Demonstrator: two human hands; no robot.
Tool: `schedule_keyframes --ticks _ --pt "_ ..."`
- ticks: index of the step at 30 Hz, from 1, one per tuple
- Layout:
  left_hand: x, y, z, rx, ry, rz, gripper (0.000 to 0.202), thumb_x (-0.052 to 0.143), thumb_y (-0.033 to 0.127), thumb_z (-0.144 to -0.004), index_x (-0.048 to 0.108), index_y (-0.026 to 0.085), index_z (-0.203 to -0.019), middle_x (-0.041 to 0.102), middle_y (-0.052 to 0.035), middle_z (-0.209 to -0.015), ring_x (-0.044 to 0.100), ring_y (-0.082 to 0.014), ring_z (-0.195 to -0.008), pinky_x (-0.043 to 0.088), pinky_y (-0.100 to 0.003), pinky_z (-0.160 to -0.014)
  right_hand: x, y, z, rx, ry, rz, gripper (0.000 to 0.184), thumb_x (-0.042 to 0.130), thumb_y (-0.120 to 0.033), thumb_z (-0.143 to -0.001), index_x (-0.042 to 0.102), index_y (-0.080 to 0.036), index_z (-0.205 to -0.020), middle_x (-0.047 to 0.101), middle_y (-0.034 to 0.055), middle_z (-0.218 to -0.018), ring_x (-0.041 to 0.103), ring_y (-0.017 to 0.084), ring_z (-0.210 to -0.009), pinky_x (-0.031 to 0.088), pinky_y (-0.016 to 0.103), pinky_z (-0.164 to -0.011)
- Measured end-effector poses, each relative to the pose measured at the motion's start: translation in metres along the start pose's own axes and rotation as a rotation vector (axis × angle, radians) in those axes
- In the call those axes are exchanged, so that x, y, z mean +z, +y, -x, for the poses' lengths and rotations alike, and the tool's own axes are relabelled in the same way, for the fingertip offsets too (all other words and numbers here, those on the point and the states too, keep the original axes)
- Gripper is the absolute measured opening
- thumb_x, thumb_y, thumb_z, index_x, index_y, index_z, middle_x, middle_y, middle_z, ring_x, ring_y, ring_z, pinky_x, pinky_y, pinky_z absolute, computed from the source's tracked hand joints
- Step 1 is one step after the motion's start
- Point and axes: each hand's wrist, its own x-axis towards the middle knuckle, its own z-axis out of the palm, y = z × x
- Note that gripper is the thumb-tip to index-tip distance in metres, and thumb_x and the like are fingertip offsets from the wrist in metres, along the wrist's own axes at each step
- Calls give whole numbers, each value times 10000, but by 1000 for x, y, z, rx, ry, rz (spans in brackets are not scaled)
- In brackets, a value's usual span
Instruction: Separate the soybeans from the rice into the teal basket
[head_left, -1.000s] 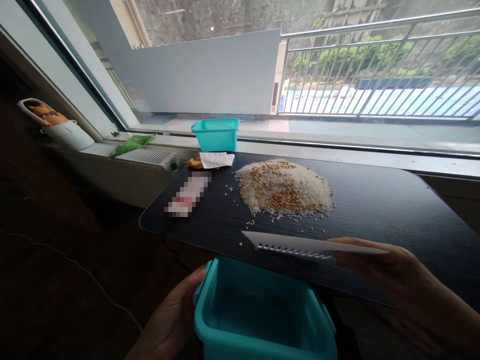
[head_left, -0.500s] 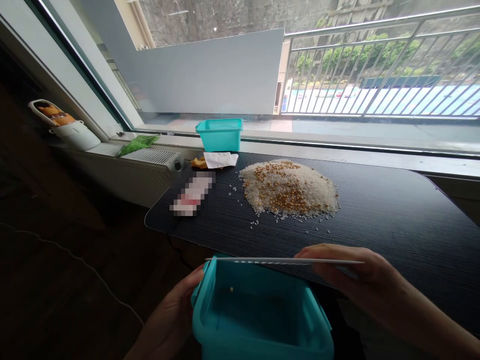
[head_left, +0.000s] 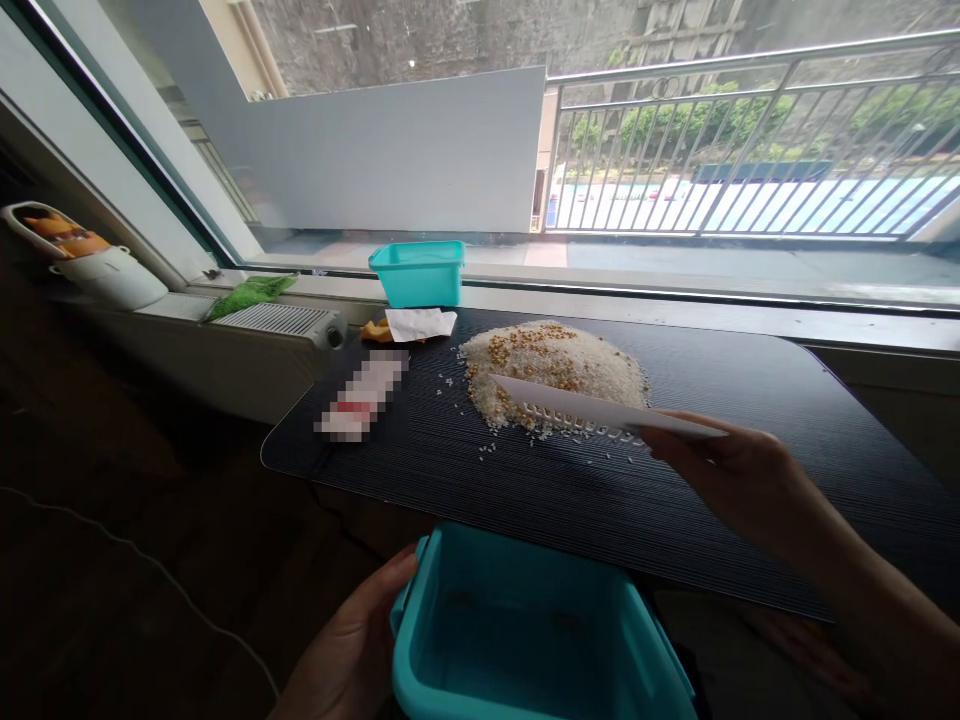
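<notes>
My left hand (head_left: 352,635) grips the left wall of a teal plastic bin (head_left: 420,660), its thumb up by the rim. The bin is held below the table's front edge, and dark specks show on its floor. My right hand (head_left: 724,470) pinches one end of a thin white flat piece with a row of slots along its lower edge (head_left: 574,400). That piece is tilted, in front of a heap of white rice grains mixed with small golden kernels (head_left: 577,352). Whether it touches the heap I cannot tell.
A dark table (head_left: 750,400) carries the heap, with loose grains around it. A second teal bin (head_left: 421,275) stands by the window. Near it lie a white paper (head_left: 421,323) and a blurred pale object (head_left: 364,395). A white radiator (head_left: 277,350) is at left.
My right hand has carried the white slotted piece from above the bin's far rim forward to the heap. My left hand still holds the bin. The view has shifted slightly.
</notes>
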Motion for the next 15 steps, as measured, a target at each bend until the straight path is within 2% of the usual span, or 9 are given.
schedule_keyframes --ticks 7,12,15 --pt "0 0 -2 0 7 -16 200 654 131 -757 690 132 -954 739 -47 -756 698 -239 -822 523 -337 -799 -2 2 -1 69 -9 -59 430 591 -550 -698 757 -201 -884 729 36 -704 653 208 -668 530 335 -633" --pt "1 0 1 -2 8 -17 217 661 141 -751 684 129 -966 734 -42 -722 702 -240 -787 534 -337 -770 2 2 -6 77 -24 -37 423 595 -552 -690 761 -191 -836 713 36 -663 633 208 -625 515 337 -580" --pt "2 1 1 -8 16 -4 164 657 142 -752 688 132 -912 727 -38 -693 701 -222 -735 541 -322 -736 0 -1 -5 87 -46 -39 422 595 -566 -680 762 -195 -792 715 39 -652 637 209 -616 514 328 -555"
